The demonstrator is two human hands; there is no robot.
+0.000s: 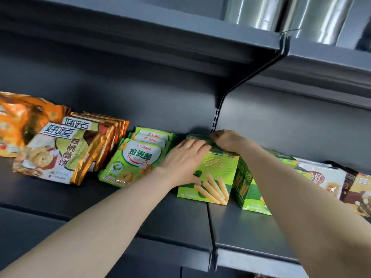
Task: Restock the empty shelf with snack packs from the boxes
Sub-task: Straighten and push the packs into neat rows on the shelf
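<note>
Snack packs (112, 173): set in a line along the dark shelf (160, 215), with the green box (215, 173) near the middle of the line.
Green box: upright on the shelf, its front face printed with biscuit sticks; its base straddles the seam between two shelf boards.
Left hand (182, 159): lies flat on the front face of the green box, fingers straight and close together, thumb low on the left of that face.
Right hand (226, 140): on the top rear edge of the green box, fingers curled over it; blur hides the fingertips.
Second green box (247, 189): just right of the green box and touching it, turned so that a narrow side faces forward.
Ring-biscuit packs (138, 155): light green, just left of the green box, several stacked one behind another and leaning back.
Cookie packs (60, 155): gold-edged, farther left of the green box, several overlapping in a leaning row.
Orange bag (18, 121): farthest left of the green box, cut by the frame edge.
White pack (319, 177) and brown pack (359, 195): right of the green box, beyond the right forearm, partly hidden.
Upper shelf (140, 37): above the green box, carried on a dark bracket (251, 77).
Metal cylinders (261, 13): above and right of the green box, on the upper shelf.
</note>
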